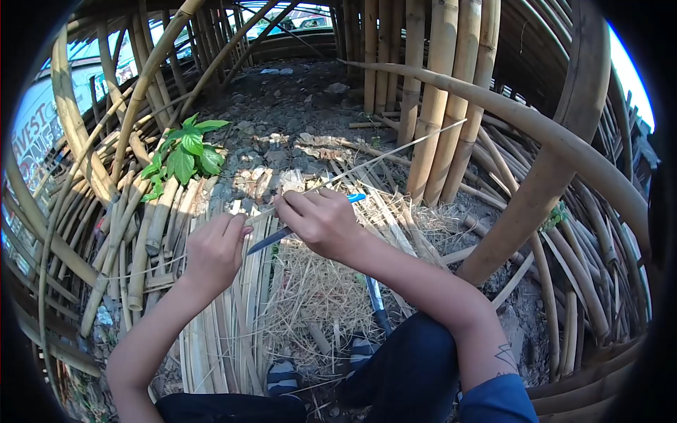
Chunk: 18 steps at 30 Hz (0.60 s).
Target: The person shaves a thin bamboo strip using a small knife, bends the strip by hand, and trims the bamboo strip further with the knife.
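A long thin bamboo strip [395, 150] runs slantwise between my hands, its far end rising to the upper right. My left hand [215, 248] is closed round the strip's lower part. Higher and to the right, my right hand [319, 220] is closed on the strip and on a knife; the dark blade [269, 240] points down left from under the fingers, and its blue handle end [357, 198] shows beyond the hand. Below the hands lie thin shavings [310, 289] and flat split bamboo strips [211, 338].
Upright bamboo poles [435, 106] stand ahead on the right, with a thick slanted pole [543, 190] nearer. Bamboo pieces are piled at both sides. A leafy plant [185, 156] grows at the left. A second blade-like tool [375, 296] lies by my feet.
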Available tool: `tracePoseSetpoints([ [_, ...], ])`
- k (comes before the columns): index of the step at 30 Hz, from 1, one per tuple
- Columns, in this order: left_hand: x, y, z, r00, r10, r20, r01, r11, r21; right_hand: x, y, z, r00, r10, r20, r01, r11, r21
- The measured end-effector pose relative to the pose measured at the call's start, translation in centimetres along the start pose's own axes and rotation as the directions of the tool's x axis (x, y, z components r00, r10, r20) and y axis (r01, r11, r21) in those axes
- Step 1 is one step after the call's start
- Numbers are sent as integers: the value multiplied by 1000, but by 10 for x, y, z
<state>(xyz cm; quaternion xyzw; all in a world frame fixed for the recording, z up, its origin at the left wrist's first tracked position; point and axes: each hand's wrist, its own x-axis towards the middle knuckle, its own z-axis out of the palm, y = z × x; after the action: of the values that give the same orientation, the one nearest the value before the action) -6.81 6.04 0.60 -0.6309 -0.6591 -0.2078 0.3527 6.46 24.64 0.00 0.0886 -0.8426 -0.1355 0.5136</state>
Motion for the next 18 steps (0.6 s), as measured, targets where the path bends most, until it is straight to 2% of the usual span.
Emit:
tracePoseSetpoints([
  [1,1,0,5,997,-72,-8,71,994,-79,-1,2,1,1000,-2,-19,2,1000,-5],
  [5,-7,-25,-2,991,23,-129,-26,999,-23,-17,34,-11,996,53,-66,-60,991,-118],
  [7,-27,-45,-10,989,19,-147,0,992,124,-32,57,-13,986,97,-134,-116,983,-142],
  [9,-45,-64,-20,986,20,-165,8,985,170,-45,77,-20,968,227,-110,-242,958,-156],
  [11,-57,-83,-30,984,7,-178,31,977,209,-55,95,-30,949,269,-163,-300,931,-210],
  [13,-68,-100,-38,969,45,-245,29,956,293,-73,109,-34,903,387,-187,-422,881,-215],
  [15,-77,-115,-47,976,10,-216,64,941,332,-89,120,-33,845,483,-231,-533,801,-274],
  [16,-76,-119,-51,964,25,-265,66,941,331,-94,122,-35,849,477,-228,-526,807,-269],
  [17,-76,-123,-56,948,43,-315,67,941,331,-97,125,-38,799,550,-244,-601,755,-265],
  [18,-79,-129,-60,955,12,-296,91,939,331,-99,126,-38,741,619,-261,-672,695,-258],
])
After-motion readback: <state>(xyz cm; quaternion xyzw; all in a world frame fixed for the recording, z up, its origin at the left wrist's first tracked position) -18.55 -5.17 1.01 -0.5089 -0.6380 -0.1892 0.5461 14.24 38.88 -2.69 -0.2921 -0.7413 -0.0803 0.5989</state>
